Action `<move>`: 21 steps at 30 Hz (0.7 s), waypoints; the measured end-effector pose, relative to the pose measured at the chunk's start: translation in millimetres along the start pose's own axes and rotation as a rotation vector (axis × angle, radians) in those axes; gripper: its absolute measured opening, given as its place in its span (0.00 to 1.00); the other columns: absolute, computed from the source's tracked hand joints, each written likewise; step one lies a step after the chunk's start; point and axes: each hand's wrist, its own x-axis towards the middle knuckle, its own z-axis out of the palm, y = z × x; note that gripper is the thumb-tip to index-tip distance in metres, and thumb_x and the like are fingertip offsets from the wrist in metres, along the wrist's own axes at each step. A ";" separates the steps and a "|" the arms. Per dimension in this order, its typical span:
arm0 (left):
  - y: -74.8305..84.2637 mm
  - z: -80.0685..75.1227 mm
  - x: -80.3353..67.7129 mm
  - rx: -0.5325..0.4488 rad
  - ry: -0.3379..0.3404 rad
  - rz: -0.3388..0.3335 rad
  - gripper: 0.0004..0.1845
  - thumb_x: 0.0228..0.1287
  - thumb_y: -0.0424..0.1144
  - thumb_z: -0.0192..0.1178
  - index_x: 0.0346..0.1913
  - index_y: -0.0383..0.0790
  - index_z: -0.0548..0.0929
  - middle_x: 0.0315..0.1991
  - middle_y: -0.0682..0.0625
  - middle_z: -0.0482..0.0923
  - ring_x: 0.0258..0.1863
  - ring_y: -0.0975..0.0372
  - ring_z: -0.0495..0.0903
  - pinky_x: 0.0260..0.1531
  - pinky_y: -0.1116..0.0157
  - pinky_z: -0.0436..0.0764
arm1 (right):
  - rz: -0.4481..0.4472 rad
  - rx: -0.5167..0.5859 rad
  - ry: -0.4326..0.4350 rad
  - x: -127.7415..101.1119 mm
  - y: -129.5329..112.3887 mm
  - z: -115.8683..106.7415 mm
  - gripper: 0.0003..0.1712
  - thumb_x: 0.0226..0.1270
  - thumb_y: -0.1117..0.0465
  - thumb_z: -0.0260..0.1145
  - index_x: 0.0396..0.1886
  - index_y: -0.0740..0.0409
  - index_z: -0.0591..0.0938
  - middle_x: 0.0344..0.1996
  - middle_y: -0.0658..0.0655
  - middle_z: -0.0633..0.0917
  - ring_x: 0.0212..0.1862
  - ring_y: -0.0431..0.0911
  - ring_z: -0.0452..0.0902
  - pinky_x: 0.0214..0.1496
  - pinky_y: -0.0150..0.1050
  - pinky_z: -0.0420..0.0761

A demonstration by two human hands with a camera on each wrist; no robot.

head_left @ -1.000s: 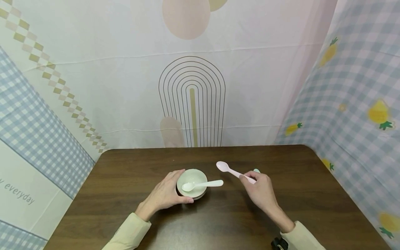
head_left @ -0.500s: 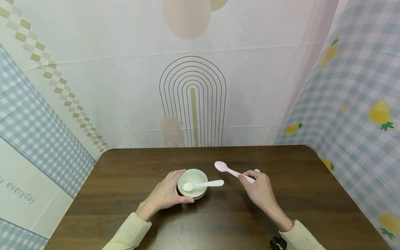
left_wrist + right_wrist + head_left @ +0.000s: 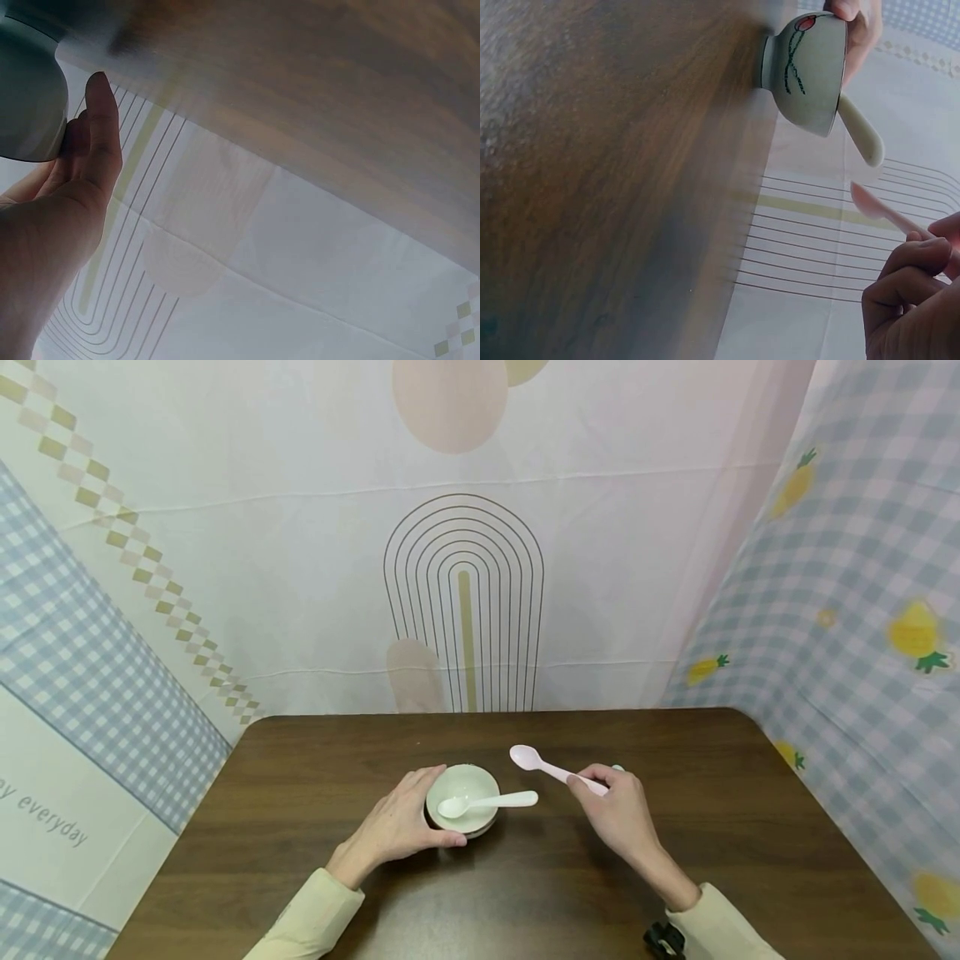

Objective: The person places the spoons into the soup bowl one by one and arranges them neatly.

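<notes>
A small pale green bowl point(image 3: 463, 777) stands on the table, with a red and green design on its side in the right wrist view. My left hand point(image 3: 397, 822) holds it from the left, thumb at the near side and fingers at the far side. A white spoon point(image 3: 502, 801) leans in the bowl, its handle sticking out over the right rim. My right hand point(image 3: 618, 810) pinches a pink spoon point(image 3: 555, 771) by its handle, the bowl end pointing left and raised above the table. Behind those fingers shows a small light green tip point(image 3: 618, 767), the rest of it hidden.
The dark wooden table point(image 3: 322, 760) has rounded far corners. A patterned cloth point(image 3: 300, 568) hangs right behind its far edge, and a blue checked cloth with pineapples point(image 3: 840, 652) hangs along the right side.
My right hand has drifted slightly left with the pink spoon, bringing its tip a bit closer to the bowl. The left hand, bowl and white spoon stay as they were.
</notes>
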 end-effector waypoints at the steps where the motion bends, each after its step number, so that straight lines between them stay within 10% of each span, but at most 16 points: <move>1: 0.0 0.0 0.1 -0.001 0.000 0.001 0.63 0.46 0.67 0.84 0.81 0.37 0.70 0.74 0.42 0.78 0.72 0.48 0.78 0.63 0.41 0.83 | -0.002 -0.002 -0.001 0.3 -0.1 0.1 0.08 0.72 0.58 0.73 0.34 0.56 0.92 0.20 0.49 0.80 0.31 0.42 0.72 0.35 0.34 0.71; 21: -0.9 0.4 -1.2 -0.006 0.004 0.002 0.62 0.46 0.66 0.84 0.81 0.38 0.71 0.74 0.42 0.78 0.72 0.48 0.78 0.63 0.40 0.83 | -0.029 0.035 -0.025 5.1 -5.5 0.4 0.09 0.74 0.57 0.73 0.36 0.57 0.92 0.18 0.47 0.77 0.25 0.40 0.70 0.29 0.34 0.70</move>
